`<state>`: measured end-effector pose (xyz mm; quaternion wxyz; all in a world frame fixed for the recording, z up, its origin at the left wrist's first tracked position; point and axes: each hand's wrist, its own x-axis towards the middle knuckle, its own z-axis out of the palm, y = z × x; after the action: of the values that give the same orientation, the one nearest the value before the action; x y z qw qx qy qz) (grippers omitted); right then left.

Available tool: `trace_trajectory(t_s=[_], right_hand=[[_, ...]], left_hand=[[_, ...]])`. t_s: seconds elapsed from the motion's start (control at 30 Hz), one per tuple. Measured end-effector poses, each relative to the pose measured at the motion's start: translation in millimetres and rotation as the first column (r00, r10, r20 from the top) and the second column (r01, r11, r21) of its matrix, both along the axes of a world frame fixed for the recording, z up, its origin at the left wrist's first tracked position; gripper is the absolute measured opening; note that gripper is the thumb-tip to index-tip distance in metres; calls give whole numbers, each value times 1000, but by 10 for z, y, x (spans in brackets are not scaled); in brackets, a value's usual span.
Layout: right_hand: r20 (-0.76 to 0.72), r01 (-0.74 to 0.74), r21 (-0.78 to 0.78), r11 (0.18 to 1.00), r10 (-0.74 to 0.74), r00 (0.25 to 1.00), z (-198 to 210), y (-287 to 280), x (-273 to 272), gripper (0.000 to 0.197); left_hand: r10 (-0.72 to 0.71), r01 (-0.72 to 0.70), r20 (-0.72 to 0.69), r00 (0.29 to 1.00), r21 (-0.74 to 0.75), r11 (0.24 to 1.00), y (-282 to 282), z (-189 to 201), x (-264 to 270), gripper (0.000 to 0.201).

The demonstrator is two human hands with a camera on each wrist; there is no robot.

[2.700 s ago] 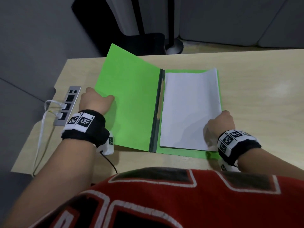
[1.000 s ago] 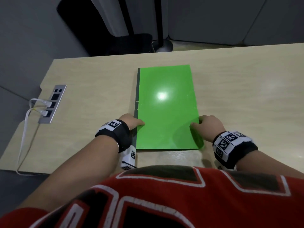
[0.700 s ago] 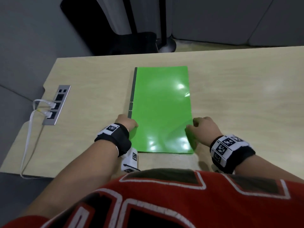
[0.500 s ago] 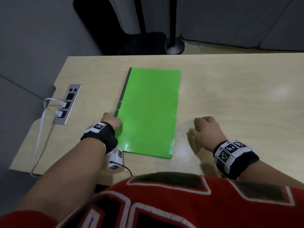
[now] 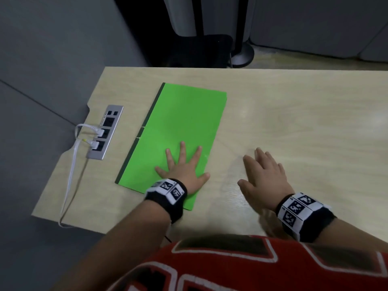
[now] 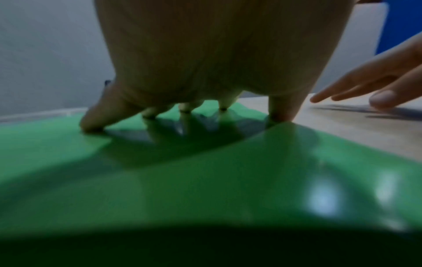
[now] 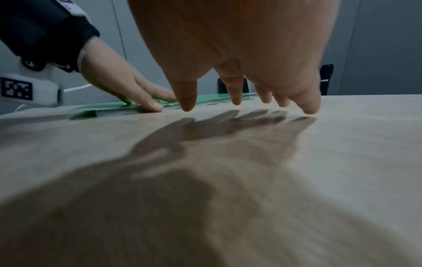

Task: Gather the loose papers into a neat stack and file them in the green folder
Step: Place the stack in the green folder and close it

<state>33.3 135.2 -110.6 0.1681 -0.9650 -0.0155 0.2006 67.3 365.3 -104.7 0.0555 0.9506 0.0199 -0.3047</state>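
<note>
The green folder [image 5: 180, 127] lies closed on the wooden desk, its dark spine to the left, turned slightly clockwise. My left hand [image 5: 183, 164] lies flat on its near part with fingers spread, pressing the cover [image 6: 205, 171]. The papers are inside; only their edges [image 7: 118, 112] show between the covers in the right wrist view. My right hand [image 5: 262, 175] hovers just above the bare desk [image 5: 304, 133] to the right of the folder, fingers straight and spread [image 7: 239, 94], holding nothing.
A metal socket panel [image 5: 106, 131] with white cables [image 5: 72, 164] plugged in is set into the desk's left edge. A black chair base [image 5: 201, 49] stands beyond the far edge. My red shirt [image 5: 231, 265] covers the near edge.
The folder was shut over the papers and slid left, turning slightly. My left hand moved from its spine onto the cover and spread flat. My right hand let go and opened over the desk.
</note>
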Motion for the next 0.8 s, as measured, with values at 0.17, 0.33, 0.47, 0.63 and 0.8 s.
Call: trace_trajectory(t_s=[0.17, 0.33, 0.47, 0.63, 0.8], right_hand=[[-30, -31, -29, 999, 30, 999, -29, -45, -16, 74], [-19, -42, -5, 999, 42, 999, -34, -106, -34, 74], [-9, -65, -4, 998, 65, 998, -37, -188, -47, 74], [18, -42, 22, 999, 41, 999, 62, -405, -86, 71], [39, -7, 12, 1000, 6, 999, 123, -661, -142, 70]], left_hand=[[90, -89, -20, 996, 41, 995, 39, -134, 31, 76], [239, -237, -36, 970, 55, 970, 177, -95, 203, 76], [233, -231, -41, 972, 56, 971, 201, -87, 213, 76], [212, -209, -41, 976, 66, 976, 189, -61, 175, 75], [161, -158, -34, 986, 93, 983, 141, -46, 118, 74]])
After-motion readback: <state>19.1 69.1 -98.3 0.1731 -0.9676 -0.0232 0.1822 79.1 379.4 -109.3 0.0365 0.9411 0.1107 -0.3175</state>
